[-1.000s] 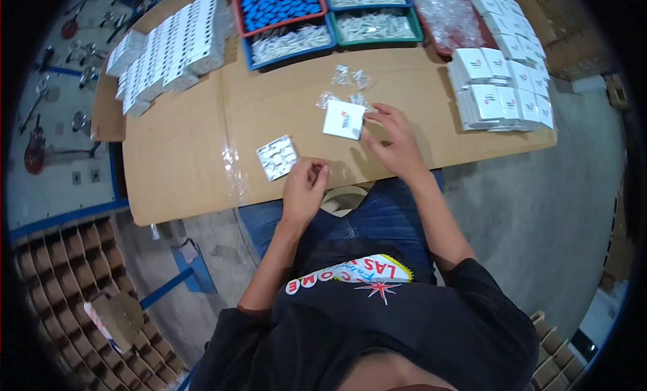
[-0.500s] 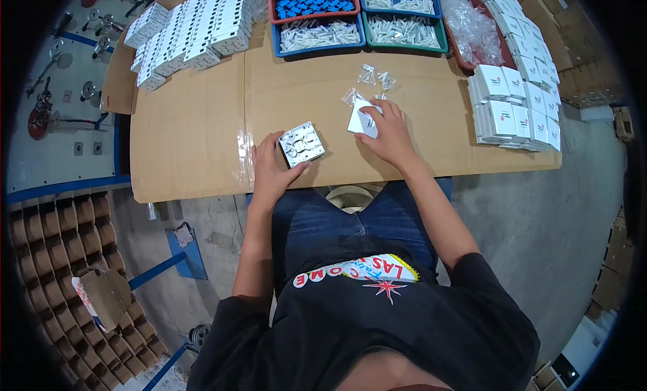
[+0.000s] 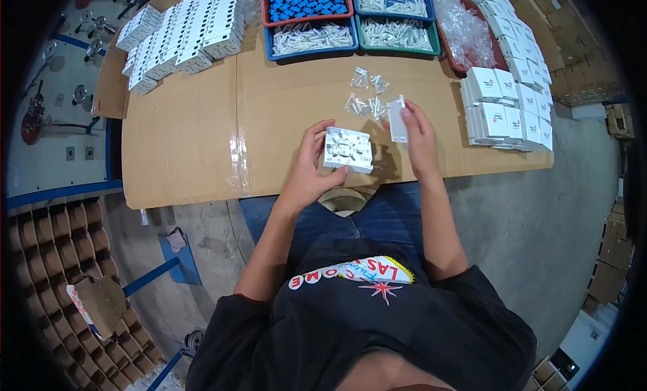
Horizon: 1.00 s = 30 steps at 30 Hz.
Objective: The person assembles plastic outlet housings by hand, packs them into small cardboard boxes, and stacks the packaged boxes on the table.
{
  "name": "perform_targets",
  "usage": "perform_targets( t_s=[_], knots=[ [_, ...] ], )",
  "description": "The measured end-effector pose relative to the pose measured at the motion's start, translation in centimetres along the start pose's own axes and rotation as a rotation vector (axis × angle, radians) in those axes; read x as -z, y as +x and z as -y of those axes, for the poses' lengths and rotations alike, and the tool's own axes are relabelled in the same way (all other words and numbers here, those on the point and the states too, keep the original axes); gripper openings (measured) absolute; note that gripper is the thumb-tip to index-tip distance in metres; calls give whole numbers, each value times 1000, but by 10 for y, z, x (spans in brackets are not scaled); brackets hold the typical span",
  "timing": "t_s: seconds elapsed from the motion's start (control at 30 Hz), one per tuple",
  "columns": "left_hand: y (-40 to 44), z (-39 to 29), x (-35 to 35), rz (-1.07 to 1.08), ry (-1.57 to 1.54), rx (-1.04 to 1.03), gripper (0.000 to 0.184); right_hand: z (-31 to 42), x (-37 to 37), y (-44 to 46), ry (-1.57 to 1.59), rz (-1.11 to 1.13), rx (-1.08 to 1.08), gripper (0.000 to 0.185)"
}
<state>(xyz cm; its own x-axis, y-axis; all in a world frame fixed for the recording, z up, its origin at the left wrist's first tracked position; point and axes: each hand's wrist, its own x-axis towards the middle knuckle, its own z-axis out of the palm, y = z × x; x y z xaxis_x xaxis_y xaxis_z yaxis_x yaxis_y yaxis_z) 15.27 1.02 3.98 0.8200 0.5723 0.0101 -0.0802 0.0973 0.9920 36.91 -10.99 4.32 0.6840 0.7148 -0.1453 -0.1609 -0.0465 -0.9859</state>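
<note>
My left hand point(image 3: 319, 163) grips a white square box-like unit point(image 3: 348, 149) by its sides, thumb at the near edge and fingers at the far left. Its upper face shows moulded recesses, and it is tilted toward me. In my right hand point(image 3: 419, 136) is a thin white square cover point(image 3: 397, 120), held nearly on edge between thumb and fingers. A gap separates the two pieces. Just beyond them on the cardboard lie several small clear bags of white plugs point(image 3: 356, 106), one of them close to the cover.
Rows of white units point(image 3: 202, 30) stand at the back left. Trays hold blue pieces point(image 3: 306, 2) and white plugs point(image 3: 313, 37). A red tray point(image 3: 497, 59) of clear bags sits at the right, beside stacked white covers point(image 3: 495, 121). Cardboard point(image 3: 182, 135) covers the table.
My left hand has lifted the unit and carried it right. My right hand has raised the cover off the table, moved it right and turned it on edge, uncovering more of the bags.
</note>
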Motion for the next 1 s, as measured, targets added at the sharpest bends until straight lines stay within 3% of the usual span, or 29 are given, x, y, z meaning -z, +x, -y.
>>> perform_targets(
  t_s=[0.03, 0.1, 0.23, 0.3, 0.43, 0.53, 0.6, 0.67, 0.73, 1.0],
  knots=[
    [1, -3, -5, 0, -77, 32, 85, 3, 1, -2, -1, 2, -2, 44],
    [3, -10, -13, 26, -198, 65, 87, 14, 3, -14, 310, 113, -164, 54],
    [8, 2, -26, -52, -184, -55, 85, 20, -10, -24, 362, 197, -150, 55],
    [8, 0, -36, -136, -549, 78, 81, 19, -18, -29, 407, 180, -152, 52],
    [11, -16, -49, -258, -771, 204, 75, 2, -24, -30, 337, 201, -165, 48],
    [9, -8, -39, -214, -925, 168, 70, 2, -33, -30, 245, 124, -142, 44],
    [8, -10, -39, -261, -904, 192, 66, 9, -44, -35, -144, 76, 114, 45],
    [10, -13, -42, -296, -884, 216, 64, 19, -57, -45, -132, 86, 60, 49],
    [10, -13, -49, -365, -669, 208, 68, 24, -69, -55, -318, 118, 228, 52],
    [7, -10, -49, -368, -608, 134, 67, 16, -80, -58, -487, 129, 360, 51]
  ],
)
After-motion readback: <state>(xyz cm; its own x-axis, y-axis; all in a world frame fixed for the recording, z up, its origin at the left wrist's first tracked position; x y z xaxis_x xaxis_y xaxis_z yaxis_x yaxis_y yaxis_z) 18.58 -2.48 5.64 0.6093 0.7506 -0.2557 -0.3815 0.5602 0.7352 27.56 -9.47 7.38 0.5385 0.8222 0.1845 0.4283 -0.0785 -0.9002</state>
